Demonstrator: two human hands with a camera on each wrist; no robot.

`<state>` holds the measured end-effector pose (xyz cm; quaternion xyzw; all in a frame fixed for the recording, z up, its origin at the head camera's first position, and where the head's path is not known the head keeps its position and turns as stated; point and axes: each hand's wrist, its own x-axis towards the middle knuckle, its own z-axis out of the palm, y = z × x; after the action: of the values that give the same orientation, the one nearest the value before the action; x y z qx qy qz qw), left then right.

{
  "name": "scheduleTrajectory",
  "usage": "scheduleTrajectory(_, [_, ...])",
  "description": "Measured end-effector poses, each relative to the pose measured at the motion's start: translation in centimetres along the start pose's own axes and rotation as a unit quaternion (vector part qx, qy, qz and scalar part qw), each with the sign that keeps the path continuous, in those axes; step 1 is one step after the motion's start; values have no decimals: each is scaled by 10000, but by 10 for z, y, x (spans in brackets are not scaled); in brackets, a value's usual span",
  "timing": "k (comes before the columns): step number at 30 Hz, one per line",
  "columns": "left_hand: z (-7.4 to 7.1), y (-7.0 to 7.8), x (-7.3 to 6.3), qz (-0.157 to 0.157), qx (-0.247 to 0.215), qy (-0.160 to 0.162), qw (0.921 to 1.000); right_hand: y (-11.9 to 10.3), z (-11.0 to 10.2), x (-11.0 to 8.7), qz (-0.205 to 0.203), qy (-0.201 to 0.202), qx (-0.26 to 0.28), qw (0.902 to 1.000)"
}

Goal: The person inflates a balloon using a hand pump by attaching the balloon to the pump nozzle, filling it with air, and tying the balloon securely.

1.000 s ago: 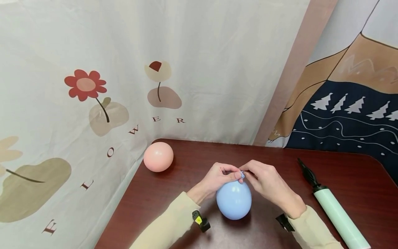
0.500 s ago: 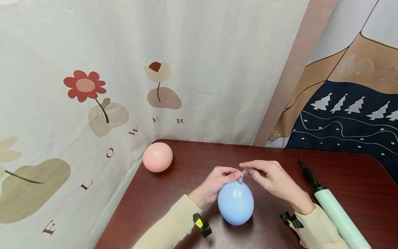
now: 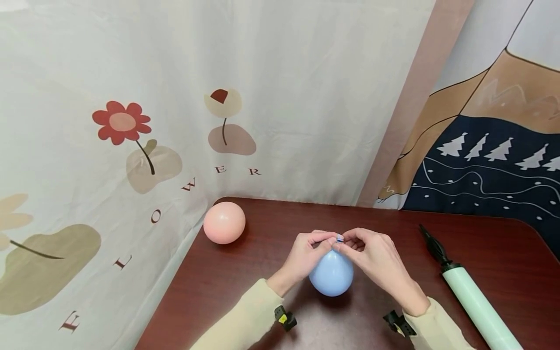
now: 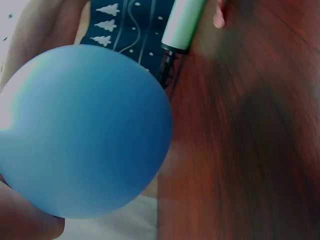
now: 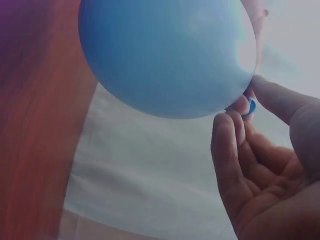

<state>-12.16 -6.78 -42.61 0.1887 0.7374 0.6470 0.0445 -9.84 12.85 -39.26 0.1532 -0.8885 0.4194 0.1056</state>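
A round, inflated blue balloon [image 3: 331, 278] hangs below both hands over the table, its neck at the top. My left hand [image 3: 308, 253] pinches the neck between thumb and index finger. From the other side my right hand [image 3: 374, 253] has its thumb and fingertips on the neck too. In the right wrist view a curl of the blue neck [image 5: 251, 106] shows between the fingers of the right hand [image 5: 265, 160]. The balloon's body [image 4: 85, 132] fills much of the left wrist view and hides most of the fingers there.
A pink inflated balloon [image 3: 224, 222] lies at the far left corner of the brown table [image 3: 197, 291]. A mint-green hand pump [image 3: 479, 306] with a black nozzle lies to the right. Printed cloth curtains [image 3: 306, 97] hang behind the table.
My right hand lifted its fingers slightly off the neck half a second ago and is now back on it. The balloon has risen a little and tucked closer under the hands.
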Motion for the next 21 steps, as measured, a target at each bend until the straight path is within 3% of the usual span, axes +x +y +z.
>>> scheduleTrajectory(5, [-1, 5, -3, 283, 558, -124, 9980, 1, 1, 1, 509, -18, 300, 9982])
scheduleTrajectory(13, [1, 8, -5, 451, 697, 330, 9960, 1, 7, -2, 701, -114, 782, 9944])
scheduleTrajectory(16, [3, 7, -3, 594, 1025, 409, 9921, 0, 10, -3, 627, 133, 636, 9959])
scheduleTrajectory(21, [6, 5, -3, 982, 1401, 640, 9832, 0, 21, -8, 298, 843, -67, 9960])
